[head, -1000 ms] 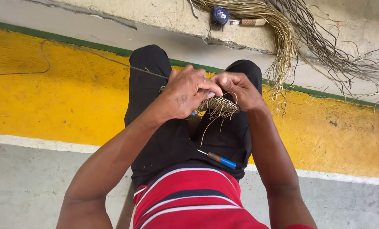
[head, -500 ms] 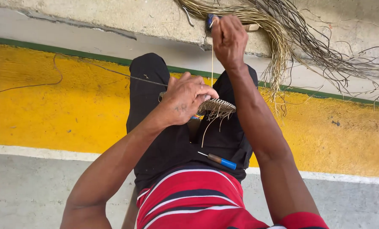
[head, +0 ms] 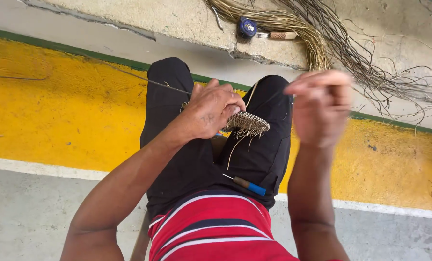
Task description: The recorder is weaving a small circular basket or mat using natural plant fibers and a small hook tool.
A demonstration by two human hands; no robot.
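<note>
Left hand: the left hand [head: 215, 108] is held over the lap, its grip clamped on the woven piece [head: 247, 123], with the fingers [head: 231, 107] curled over the near edge of it.
Woven piece: a small flat coil of pale straw-coloured fibre is seen between the knees, above the black shorts [head: 187, 159]; loose strand ends hang down from its lower edge.
Right hand: the right hand [head: 320, 108] is raised to the right of the woven piece, well apart from it, and is blurred; its fingers are drawn together as in a pinch, but whether a strand is clamped in the grip cannot be told.
Thin strand: a pale strand [head: 250, 94] is seen rising from the woven piece over the right knee; its far end is lost in the blur.
Tool on lap: a slim tool with a blue handle [head: 248, 185] is laid on the shorts, just above the red striped shirt [head: 216, 232].
Fibre bundle: a bundle of dry fibre [head: 293, 26] is spread on the concrete ledge [head: 177, 19] ahead, darker tangled strands trailing to the right.
Ledge items: a small round blue object [head: 248, 27] and a pale wooden handle [head: 282, 35] are lying beside the bundle.
Floor: a yellow painted band [head: 56, 106] is edged by a green line above and a white line below, with grey floor [head: 32, 212] nearest.
</note>
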